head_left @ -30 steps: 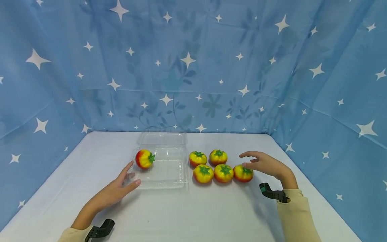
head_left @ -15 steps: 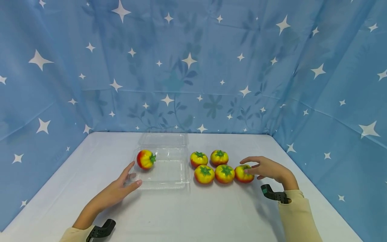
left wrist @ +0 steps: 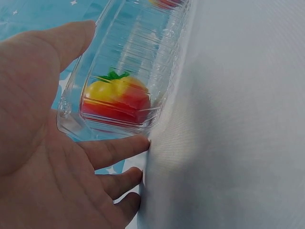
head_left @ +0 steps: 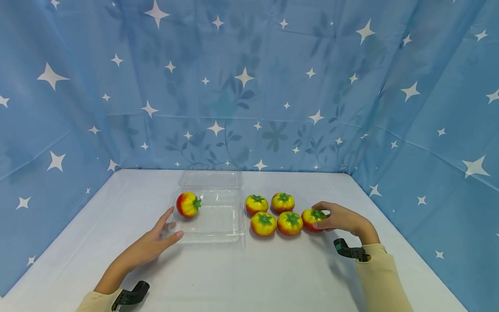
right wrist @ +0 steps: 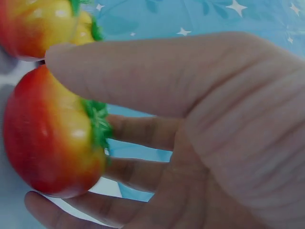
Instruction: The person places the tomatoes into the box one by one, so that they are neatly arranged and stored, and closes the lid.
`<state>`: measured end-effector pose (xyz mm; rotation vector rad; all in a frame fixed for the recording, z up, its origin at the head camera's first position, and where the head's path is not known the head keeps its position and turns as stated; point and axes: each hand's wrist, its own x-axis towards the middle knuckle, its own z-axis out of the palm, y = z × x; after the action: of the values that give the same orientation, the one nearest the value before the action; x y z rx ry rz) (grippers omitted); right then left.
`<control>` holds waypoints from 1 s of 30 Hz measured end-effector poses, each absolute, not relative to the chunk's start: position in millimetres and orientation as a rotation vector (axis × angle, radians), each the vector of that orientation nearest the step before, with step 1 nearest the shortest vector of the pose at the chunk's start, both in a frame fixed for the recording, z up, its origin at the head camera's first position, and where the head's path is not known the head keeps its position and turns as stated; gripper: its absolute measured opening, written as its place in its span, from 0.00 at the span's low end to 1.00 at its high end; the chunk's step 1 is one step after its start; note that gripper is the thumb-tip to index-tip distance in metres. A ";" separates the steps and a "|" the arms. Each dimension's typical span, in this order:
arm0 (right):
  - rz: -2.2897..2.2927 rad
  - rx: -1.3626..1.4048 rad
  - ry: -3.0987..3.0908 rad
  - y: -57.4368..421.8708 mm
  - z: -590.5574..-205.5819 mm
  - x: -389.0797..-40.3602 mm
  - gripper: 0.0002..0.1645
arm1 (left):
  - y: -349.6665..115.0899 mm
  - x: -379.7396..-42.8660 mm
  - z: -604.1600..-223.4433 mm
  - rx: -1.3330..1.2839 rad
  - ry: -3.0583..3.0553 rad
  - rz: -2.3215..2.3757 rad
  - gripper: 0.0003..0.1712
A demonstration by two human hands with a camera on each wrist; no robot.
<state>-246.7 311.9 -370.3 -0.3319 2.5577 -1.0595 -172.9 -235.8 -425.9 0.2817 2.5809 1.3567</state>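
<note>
My right hand [head_left: 345,220] grips the rightmost red-and-yellow tomato [head_left: 312,219], thumb on its near side and fingers round the far side. In the right wrist view this tomato [right wrist: 52,136] lies between the thumb and the curled fingers, its green top turned towards the palm. My left hand [head_left: 150,247] rests by the left front corner of a clear plastic clamshell box [head_left: 212,221], its fingers spread and fairly straight. One tomato [head_left: 187,205] lies tipped on its side inside the box, at the left. Through the clear wall, the left wrist view shows that tomato [left wrist: 116,100] too.
Several more tomatoes, such as the near middle one [head_left: 290,223] and the back one [head_left: 282,203], stand in two rows right of the box. The box's lid [head_left: 210,178] lies folded back behind it. A blue starry curtain [head_left: 249,86] surrounds the white table [head_left: 241,277].
My right hand has come down and closed its fingers and thumb round the rightmost tomato, which has tilted and shifted slightly. The left hand and the box stay as they were.
</note>
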 end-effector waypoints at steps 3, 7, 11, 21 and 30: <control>-1.012 -0.333 2.600 309.6 -373.4 -249.1 0.38 | -235.8 -172.5 -426.0 0.276 2.583 1.353 0.55; -0.960 -0.316 2.640 308.4 -376.7 -252.4 0.38 | -236.1 -173.4 -426.2 0.282 2.589 1.342 0.55; -0.945 -0.303 2.661 309.0 -378.3 -254.5 0.36 | -236.3 -173.6 -426.2 0.286 2.589 1.340 0.55; -0.959 -0.306 2.708 310.5 -379.7 -258.6 0.34 | -236.5 -173.4 -425.8 0.277 2.578 1.339 0.55; -1.006 -0.302 2.764 308.3 -378.0 -260.0 0.37 | -236.8 -174.4 -425.7 0.286 2.584 1.331 0.55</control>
<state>-260.0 308.3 -378.0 -0.3024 2.7637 -1.0064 -174.4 -236.8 -425.7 0.2857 2.5840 1.3314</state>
